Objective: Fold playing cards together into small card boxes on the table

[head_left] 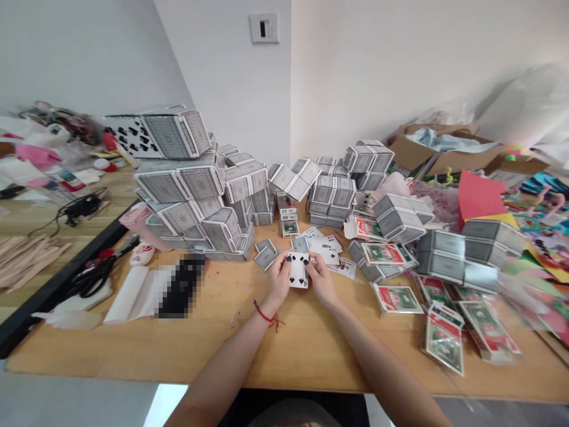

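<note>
While I guide from far away, my left hand [279, 280] and right hand [320, 280] pinch one spade playing card [297, 270] by its edges, near loose cards [322, 248] on the table [302, 350].

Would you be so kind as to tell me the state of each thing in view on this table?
Left hand: gripping the card's left side.
Right hand: gripping the card's right side.
Spade card: face up, held by both hands.
Loose cards: spread beyond the hands, some face up.
Grey card boxes: stacked in tall, uneven piles.
Red-and-green card packs: lying in a loose heap.
Scissors: lying on the table.
Cardboard box: open.
</note>
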The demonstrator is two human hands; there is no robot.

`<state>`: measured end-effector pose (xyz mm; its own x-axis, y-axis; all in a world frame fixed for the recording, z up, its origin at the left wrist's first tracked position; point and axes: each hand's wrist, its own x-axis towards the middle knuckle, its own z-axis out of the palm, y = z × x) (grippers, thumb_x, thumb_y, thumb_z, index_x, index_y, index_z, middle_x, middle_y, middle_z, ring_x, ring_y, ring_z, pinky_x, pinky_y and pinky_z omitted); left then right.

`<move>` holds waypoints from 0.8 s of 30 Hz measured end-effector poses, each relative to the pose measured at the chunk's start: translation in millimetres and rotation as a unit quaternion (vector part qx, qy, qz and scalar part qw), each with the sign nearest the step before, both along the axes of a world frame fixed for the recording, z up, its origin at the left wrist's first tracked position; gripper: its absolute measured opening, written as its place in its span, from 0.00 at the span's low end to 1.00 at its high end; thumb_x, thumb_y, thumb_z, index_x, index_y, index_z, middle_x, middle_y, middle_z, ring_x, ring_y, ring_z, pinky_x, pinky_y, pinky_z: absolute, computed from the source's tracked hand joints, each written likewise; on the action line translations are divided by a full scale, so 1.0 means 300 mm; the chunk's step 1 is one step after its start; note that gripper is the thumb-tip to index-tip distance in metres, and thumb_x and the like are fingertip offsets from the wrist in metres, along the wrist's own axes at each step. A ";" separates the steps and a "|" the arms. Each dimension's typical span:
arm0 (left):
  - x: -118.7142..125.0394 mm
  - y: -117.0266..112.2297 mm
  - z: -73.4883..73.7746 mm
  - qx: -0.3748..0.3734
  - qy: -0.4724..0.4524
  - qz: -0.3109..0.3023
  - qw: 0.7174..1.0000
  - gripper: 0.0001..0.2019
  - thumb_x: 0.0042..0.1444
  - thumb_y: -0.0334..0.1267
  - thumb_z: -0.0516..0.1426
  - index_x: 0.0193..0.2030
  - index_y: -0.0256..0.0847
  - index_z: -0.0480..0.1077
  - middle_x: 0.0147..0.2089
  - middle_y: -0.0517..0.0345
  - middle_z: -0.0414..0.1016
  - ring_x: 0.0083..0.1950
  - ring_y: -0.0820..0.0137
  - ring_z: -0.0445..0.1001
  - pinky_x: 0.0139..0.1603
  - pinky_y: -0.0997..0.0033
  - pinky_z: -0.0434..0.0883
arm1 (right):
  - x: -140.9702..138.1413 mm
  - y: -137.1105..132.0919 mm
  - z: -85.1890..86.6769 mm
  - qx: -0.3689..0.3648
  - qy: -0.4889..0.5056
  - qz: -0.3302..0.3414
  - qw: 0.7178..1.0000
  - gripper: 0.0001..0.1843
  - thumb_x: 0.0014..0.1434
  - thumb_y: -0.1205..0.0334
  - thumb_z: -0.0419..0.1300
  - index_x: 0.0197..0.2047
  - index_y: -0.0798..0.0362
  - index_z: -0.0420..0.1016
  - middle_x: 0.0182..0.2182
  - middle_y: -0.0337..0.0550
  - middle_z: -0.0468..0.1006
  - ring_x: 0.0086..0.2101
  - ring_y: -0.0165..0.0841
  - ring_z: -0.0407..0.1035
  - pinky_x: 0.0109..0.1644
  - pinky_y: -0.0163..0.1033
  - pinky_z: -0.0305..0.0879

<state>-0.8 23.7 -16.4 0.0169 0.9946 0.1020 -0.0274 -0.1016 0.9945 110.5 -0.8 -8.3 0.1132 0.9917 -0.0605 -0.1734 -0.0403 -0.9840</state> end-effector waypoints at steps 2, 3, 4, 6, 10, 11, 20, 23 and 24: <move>0.003 0.001 0.002 -0.003 0.002 0.016 1.000 0.14 0.50 0.36 0.51 0.45 0.38 0.66 0.40 0.52 0.72 0.36 0.71 0.70 0.34 0.74 0.67 | 0.003 0.005 -0.011 0.004 0.004 -0.013 1.000 0.17 0.50 0.53 0.52 0.43 0.49 0.60 0.21 0.33 0.67 0.20 0.28 0.60 0.22 0.31 0.57; 0.004 0.001 0.003 -0.003 0.006 0.025 1.000 0.14 0.50 0.37 0.52 0.45 0.38 0.65 0.38 0.52 0.72 0.35 0.71 0.70 0.33 0.74 0.67 | 0.005 0.007 -0.017 0.007 0.003 -0.022 1.000 0.18 0.50 0.52 0.53 0.44 0.49 0.61 0.22 0.33 0.68 0.20 0.28 0.61 0.23 0.32 0.58; 0.005 0.000 0.003 -0.002 0.012 0.033 0.999 0.14 0.50 0.38 0.52 0.44 0.37 0.66 0.37 0.53 0.72 0.34 0.72 0.70 0.33 0.74 0.67 | 0.007 0.008 -0.023 0.010 0.000 -0.030 1.000 0.19 0.50 0.52 0.53 0.45 0.50 0.61 0.23 0.35 0.69 0.21 0.28 0.62 0.24 0.32 0.59; 0.006 -0.003 0.003 0.003 0.024 0.043 0.999 0.14 0.50 0.39 0.53 0.43 0.37 0.66 0.36 0.52 0.72 0.34 0.71 0.71 0.33 0.74 0.68 | 0.011 0.012 -0.033 0.014 -0.012 -0.043 0.999 0.22 0.50 0.52 0.54 0.47 0.51 0.62 0.28 0.39 0.73 0.25 0.30 0.65 0.28 0.33 0.62; 0.005 -0.014 0.006 0.011 0.050 0.053 0.997 0.15 0.50 0.40 0.53 0.45 0.38 0.68 0.40 0.50 0.73 0.36 0.70 0.71 0.35 0.71 0.69 | 0.017 0.018 -0.047 0.017 -0.032 -0.060 0.998 0.25 0.50 0.53 0.55 0.51 0.52 0.64 0.43 0.45 0.73 0.38 0.34 0.67 0.40 0.38 0.64; 0.005 -0.016 0.007 0.015 0.057 0.055 0.997 0.15 0.51 0.39 0.53 0.45 0.38 0.69 0.42 0.50 0.73 0.38 0.69 0.71 0.37 0.70 0.69 | 0.017 0.019 -0.048 0.018 -0.036 -0.062 0.997 0.25 0.50 0.53 0.55 0.51 0.52 0.64 0.46 0.45 0.72 0.41 0.35 0.67 0.43 0.39 0.63; 0.004 -0.018 0.003 0.027 0.109 0.048 0.993 0.17 0.52 0.38 0.51 0.49 0.39 0.68 0.47 0.49 0.72 0.43 0.68 0.71 0.43 0.69 0.67 | 0.022 0.020 -0.059 0.042 -0.082 -0.066 0.994 0.26 0.52 0.55 0.54 0.55 0.51 0.62 0.53 0.44 0.65 0.52 0.37 0.60 0.56 0.46 0.53; 0.004 -0.018 0.002 0.023 0.125 0.041 0.991 0.18 0.53 0.38 0.50 0.50 0.39 0.66 0.48 0.49 0.72 0.42 0.69 0.71 0.43 0.70 0.67 | 0.025 0.024 -0.072 0.048 -0.097 -0.061 0.992 0.28 0.52 0.53 0.53 0.56 0.52 0.60 0.54 0.44 0.63 0.53 0.38 0.58 0.57 0.46 0.52; 0.004 -0.019 0.001 0.022 0.128 0.038 0.991 0.18 0.53 0.38 0.50 0.51 0.38 0.66 0.47 0.49 0.72 0.41 0.69 0.71 0.42 0.70 0.67 | 0.026 0.026 -0.077 0.051 -0.100 -0.060 0.992 0.28 0.52 0.53 0.53 0.56 0.52 0.60 0.54 0.43 0.63 0.53 0.38 0.58 0.57 0.46 0.52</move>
<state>0.4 18.1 -16.0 -0.0280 0.9888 0.1468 0.2352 -0.1363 0.9623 118.4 6.9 -31.5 0.2308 0.9702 0.0741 0.0281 0.0694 -0.9972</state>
